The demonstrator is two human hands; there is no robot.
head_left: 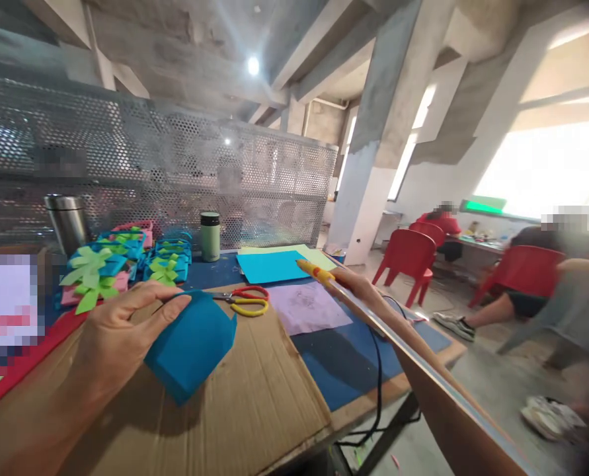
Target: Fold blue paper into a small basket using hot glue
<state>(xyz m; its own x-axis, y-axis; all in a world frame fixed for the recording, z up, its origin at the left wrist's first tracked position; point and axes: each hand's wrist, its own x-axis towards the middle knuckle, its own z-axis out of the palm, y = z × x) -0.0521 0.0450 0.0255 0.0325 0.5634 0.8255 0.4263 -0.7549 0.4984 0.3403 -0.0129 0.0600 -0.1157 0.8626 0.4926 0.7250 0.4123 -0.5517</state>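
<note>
**Long pale stick [423, 365] up close; blue paper [190, 350] in left-hand pinch**

Stick runs from the bottom edge up to the yellow-nosed tool [314, 271]. Right hand [356, 285] is closed round the tool; its fingers are mostly hidden, so can't tell their exact placement. Tool nose points left toward the pinch, well apart from the paper.

Left hand [130, 320]: thumb and forefinger pressed together on the paper's upper-left edge. Paper hangs tilted below and right of the pinch, edges folded, above the cardboard [254, 396].

Just right of the pinch: scissors [249, 301], red and yellow handles, blades partly behind the paper. Further right: creased purple sheet [307, 307]. Beyond the pinch, right side: bright blue sheet [269, 266] lying over pale green paper [318, 255]. Straight beyond: green bottle [210, 238], upright. Beyond and left: paper baskets [120, 261] with green leaf shapes, steel flask [67, 221] behind them. Left of the wrist: red strip [36, 354].
</note>
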